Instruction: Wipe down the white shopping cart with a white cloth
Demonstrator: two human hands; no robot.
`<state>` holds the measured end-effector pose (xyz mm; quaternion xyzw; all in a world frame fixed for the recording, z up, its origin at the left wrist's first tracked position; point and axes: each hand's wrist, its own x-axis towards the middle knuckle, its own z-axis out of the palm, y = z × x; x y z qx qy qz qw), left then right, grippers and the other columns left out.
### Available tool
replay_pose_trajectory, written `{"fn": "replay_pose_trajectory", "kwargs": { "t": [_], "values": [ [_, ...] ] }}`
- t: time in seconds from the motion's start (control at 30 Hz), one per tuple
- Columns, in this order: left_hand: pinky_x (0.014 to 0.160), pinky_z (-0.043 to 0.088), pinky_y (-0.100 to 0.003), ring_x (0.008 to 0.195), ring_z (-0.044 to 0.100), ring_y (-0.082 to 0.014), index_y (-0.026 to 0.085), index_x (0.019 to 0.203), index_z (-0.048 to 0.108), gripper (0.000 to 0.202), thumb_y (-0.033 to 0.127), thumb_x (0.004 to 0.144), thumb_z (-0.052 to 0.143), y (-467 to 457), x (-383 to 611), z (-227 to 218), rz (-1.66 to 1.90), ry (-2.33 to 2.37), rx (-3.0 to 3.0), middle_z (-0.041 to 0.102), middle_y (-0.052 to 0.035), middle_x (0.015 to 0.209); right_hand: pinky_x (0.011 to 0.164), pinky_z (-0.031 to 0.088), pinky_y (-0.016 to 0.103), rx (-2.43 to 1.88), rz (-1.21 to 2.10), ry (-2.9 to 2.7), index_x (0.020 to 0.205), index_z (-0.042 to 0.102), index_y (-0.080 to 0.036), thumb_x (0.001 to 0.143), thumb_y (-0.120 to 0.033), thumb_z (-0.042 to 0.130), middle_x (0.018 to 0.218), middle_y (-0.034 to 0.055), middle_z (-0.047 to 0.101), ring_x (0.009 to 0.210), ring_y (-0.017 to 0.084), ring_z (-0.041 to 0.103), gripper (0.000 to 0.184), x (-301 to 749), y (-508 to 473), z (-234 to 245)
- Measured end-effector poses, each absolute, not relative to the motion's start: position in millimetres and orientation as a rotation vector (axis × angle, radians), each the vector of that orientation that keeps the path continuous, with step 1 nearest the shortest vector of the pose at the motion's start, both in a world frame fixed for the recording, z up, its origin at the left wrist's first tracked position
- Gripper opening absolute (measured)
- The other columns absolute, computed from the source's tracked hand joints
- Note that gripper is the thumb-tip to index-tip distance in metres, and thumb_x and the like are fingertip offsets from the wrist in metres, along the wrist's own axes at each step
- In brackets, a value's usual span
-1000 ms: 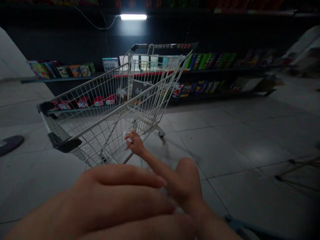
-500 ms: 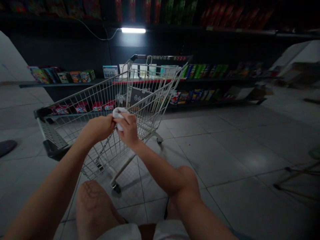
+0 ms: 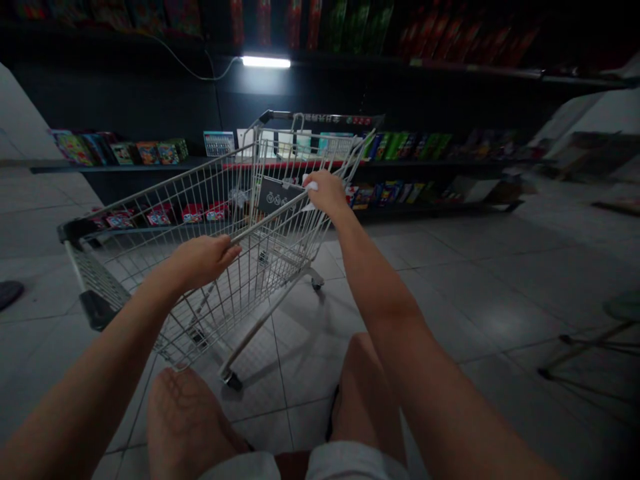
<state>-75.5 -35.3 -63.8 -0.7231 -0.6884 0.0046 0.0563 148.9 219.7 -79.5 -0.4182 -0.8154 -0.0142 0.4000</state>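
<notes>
A wire shopping cart stands in front of me, its handlebar toward the shelves. My left hand is closed around the cart's near top rail, close to its middle. Farther along that same rail, toward the handlebar, my right hand holds a white cloth against the metal. Most of the cloth is hidden under my fingers; a bit hangs below the rail. A dark panel with round symbols is fixed in the cart's child seat area.
Behind the cart run dark shelves with boxed goods and bottles. A lit tube lamp hangs there with its cable. Thin stool-like legs stand on the tiled floor at right. A dark shoe shows at far left.
My right hand has moved with the cloth away from my left hand, forward and right along the rail toward the handlebar. My left hand stays near the rail's middle.
</notes>
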Motion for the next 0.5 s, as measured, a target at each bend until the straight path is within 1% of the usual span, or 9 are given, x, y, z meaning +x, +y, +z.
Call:
{"fn": "replay_pose_trajectory", "kwargs": {
  "t": [0.1, 0.2, 0.27, 0.33, 0.4, 0.5],
  "values": [
    [0.059, 0.034, -0.033, 0.064, 0.058, -0.0218, 0.021, 0.085, 0.053, 0.039, 0.050, 0.094, 0.030, -38.6, -77.5, -63.0, 0.018, -2.076, -2.213, 0.060, -0.0071, 0.069, 0.084, 0.046, 0.039, -0.951, -0.062, -2.299, 0.083, 0.073, -0.017, 0.075, -0.009, 0.057, 0.087, 0.0036, 0.061, 0.081, 0.015, 0.057, 0.020, 131.3, 190.3, -67.3],
    [0.057, 0.033, -0.032, 0.056, 0.053, -0.0180, 0.023, 0.077, 0.046, 0.037, 0.052, 0.093, 0.032, -46.0, -86.5, -61.0, -0.019, -2.082, -2.289, 0.056, -0.0040, 0.063, 0.080, 0.045, 0.038, -0.923, -0.119, -2.454, 0.081, 0.073, -0.018, 0.076, -0.012, 0.059, 0.081, 0.0025, 0.060, 0.077, 0.014, 0.055, 0.016, 113.3, 158.9, -59.9],
    [0.058, 0.035, -0.031, 0.055, 0.052, -0.0164, 0.023, 0.074, 0.043, 0.037, 0.052, 0.094, 0.032, -53.6, -94.9, -58.8, -0.065, -2.110, -2.356, 0.056, -0.0025, 0.061, 0.079, 0.045, 0.038, -0.897, -0.147, -2.481, 0.081, 0.072, -0.018, 0.076, -0.013, 0.059, 0.080, 0.0023, 0.059, 0.076, 0.014, 0.054, 0.015, 110.5, 148.3, -59.2],
    [0.060, 0.038, -0.030, 0.057, 0.054, -0.0156, 0.023, 0.074, 0.043, 0.037, 0.051, 0.095, 0.033, -61.8, -104.7, -56.4, -0.097, -2.157, -2.395, 0.058, -0.0017, 0.061, 0.083, 0.045, 0.038, -0.829, -0.150, -2.442, 0.083, 0.071, -0.018, 0.077, -0.012, 0.058, 0.082, 0.0021, 0.060, 0.079, 0.015, 0.053, 0.015, 119.6, 150.1, -62.7],
    [0.063, 0.040, -0.030, 0.058, 0.056, -0.0151, 0.022, 0.074, 0.046, 0.037, 0.050, 0.095, 0.033, -68.7, -116.4, -55.0, -0.117, -2.193, -2.408, 0.060, -0.0011, 0.062, 0.089, 0.045, 0.040, -0.821, -0.151, -2.338, 0.085, 0.069, -0.019, 0.077, -0.011, 0.057, 0.088, 0.0025, 0.061, 0.086, 0.017, 0.054, 0.017, 140.4, 163.3, -69.6],
    [0.064, 0.042, -0.029, 0.057, 0.058, -0.0142, 0.022, 0.072, 0.049, 0.039, 0.050, 0.095, 0.033, -75.2, -137.0, -56.5, -0.154, -2.258, -2.406, 0.062, -0.0001, 0.060, 0.099, 0.042, 0.046, -0.982, -0.192, -2.093, 0.092, 0.066, -0.019, 0.079, -0.009, 0.052, 0.100, 0.0060, 0.061, 0.102, 0.022, 0.054, 0.022, 179.1, 191.9, -83.3]
  ]
}}
